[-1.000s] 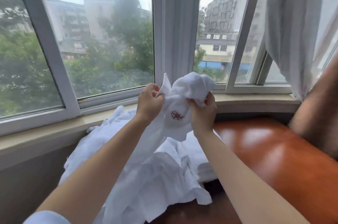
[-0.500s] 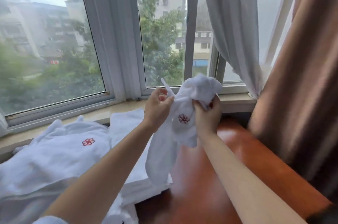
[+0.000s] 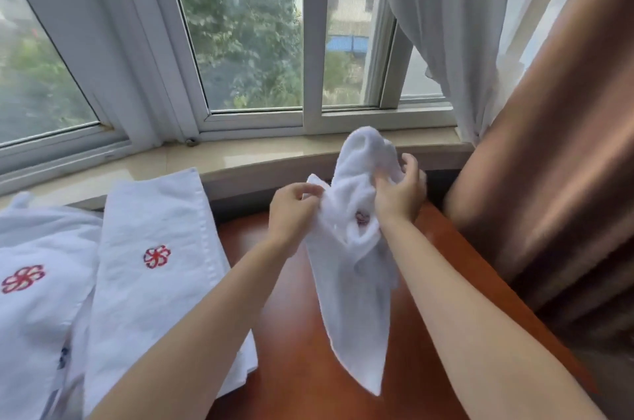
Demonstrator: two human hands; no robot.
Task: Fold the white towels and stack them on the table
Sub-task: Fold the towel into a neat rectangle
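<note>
Both hands, left hand (image 3: 291, 210) and right hand (image 3: 399, 195), are pinching the bunched towel (image 3: 353, 268) above the counter (image 3: 302, 344); light and floppy, it is wanting a grip at its corners, toward 12 o'clock

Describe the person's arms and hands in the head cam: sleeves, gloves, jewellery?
Both forearms are bare right down to the bottom edge of the frame; no sleeve shows. The left hand and right hand wear no gloves. No watch, bracelet or ring is visible, though the picture is slightly blurred.

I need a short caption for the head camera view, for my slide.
Both hands, left hand and right hand, grip a crumpled white towel above the wooden table.
</note>
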